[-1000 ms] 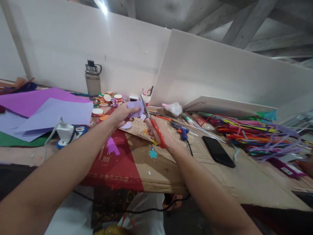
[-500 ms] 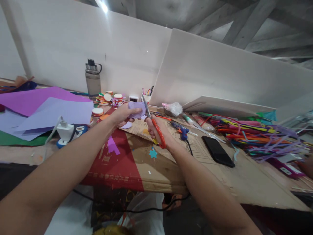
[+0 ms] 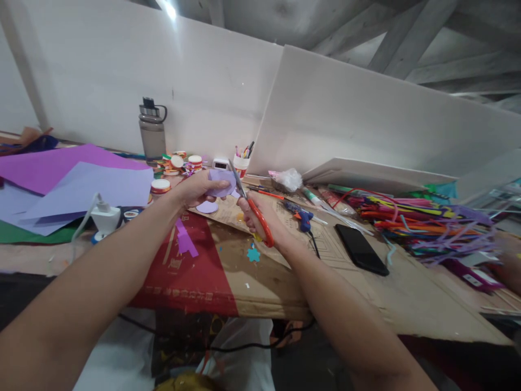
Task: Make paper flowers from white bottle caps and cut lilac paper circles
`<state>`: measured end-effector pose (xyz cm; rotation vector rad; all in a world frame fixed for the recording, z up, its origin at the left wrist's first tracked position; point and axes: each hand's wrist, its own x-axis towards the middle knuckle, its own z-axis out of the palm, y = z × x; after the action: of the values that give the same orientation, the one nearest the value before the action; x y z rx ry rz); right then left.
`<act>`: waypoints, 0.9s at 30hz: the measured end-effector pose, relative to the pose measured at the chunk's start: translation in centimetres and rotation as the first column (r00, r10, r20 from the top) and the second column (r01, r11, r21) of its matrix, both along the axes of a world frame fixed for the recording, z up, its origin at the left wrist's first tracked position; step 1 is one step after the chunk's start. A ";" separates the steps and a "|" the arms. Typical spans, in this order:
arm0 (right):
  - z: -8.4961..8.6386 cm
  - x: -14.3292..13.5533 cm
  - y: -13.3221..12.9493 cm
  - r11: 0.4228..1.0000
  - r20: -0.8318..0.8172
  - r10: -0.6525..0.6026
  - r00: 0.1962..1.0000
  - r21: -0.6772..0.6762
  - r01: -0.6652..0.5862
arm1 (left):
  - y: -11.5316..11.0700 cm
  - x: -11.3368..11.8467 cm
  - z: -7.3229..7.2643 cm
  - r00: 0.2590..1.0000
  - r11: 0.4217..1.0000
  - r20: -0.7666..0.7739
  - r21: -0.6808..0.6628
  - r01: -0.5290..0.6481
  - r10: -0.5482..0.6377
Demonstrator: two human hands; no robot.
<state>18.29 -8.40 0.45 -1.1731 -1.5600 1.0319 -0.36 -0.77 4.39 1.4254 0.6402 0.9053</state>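
Observation:
Pinched in my left hand (image 3: 198, 190) is a small piece of light purple paper (image 3: 220, 178), held up above the table. My right hand (image 3: 255, 213) grips a pair of scissors (image 3: 260, 220) with red handles. Their metal blades point up and away, close against the right edge of the paper; whether they touch it I cannot tell. Below my left hand a pale purple paper disc (image 3: 207, 207) lies on the cardboard. Nearer to me are magenta paper scraps (image 3: 186, 241) and a teal flower-shaped cutout (image 3: 253, 254).
Large purple sheets (image 3: 97, 187) and a white plug adapter (image 3: 105, 216) lie left. A water bottle (image 3: 152, 133) and a pen cup (image 3: 241, 165) stand behind. A blue glue gun (image 3: 304, 220), a black phone (image 3: 361, 250) and colourful pipe cleaners (image 3: 423, 222) are right, near another person's hand (image 3: 510, 260).
The view has shifted slightly. My left hand with the paper and my right hand with the scissors keep nearly the same pose, with the blades tilted a little more to the left.

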 end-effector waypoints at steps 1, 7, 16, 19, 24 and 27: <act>-0.1 0.0 0.0 1.000 0.013 0.009 1.000 0.009 -0.009 | 0.1 -0.1 0.0 1.000 1.000 -0.002 0.000 0.002 -0.002; 0.4 0.1 -0.5 0.998 0.076 0.049 0.996 0.021 -0.051 | 0.7 -0.9 -0.1 0.998 0.999 -0.043 0.001 0.044 -0.044; 0.8 -0.3 -0.8 1.000 0.035 0.008 0.999 0.022 -0.008 | -0.2 0.9 0.1 0.962 0.975 0.190 -0.142 -0.170 0.195; 0.6 -0.5 -0.7 0.998 -0.030 -0.054 0.998 0.031 0.055 | -1.4 3.4 -0.5 0.833 0.937 0.437 -0.230 -0.261 0.340; 0.1 -0.8 -0.4 0.996 -0.053 -0.069 0.996 0.060 0.072 | -2.7 5.4 -1.4 0.779 0.925 0.499 -0.229 -0.303 0.379; -0.2 -0.7 -0.2 0.998 -0.037 -0.043 0.998 0.053 0.045 | -2.5 5.1 -1.5 0.777 0.916 0.485 -0.237 -0.324 0.400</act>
<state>17.58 -8.63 0.25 -1.1419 -1.5183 0.9713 4.78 -3.22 2.91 0.8678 0.5504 1.4648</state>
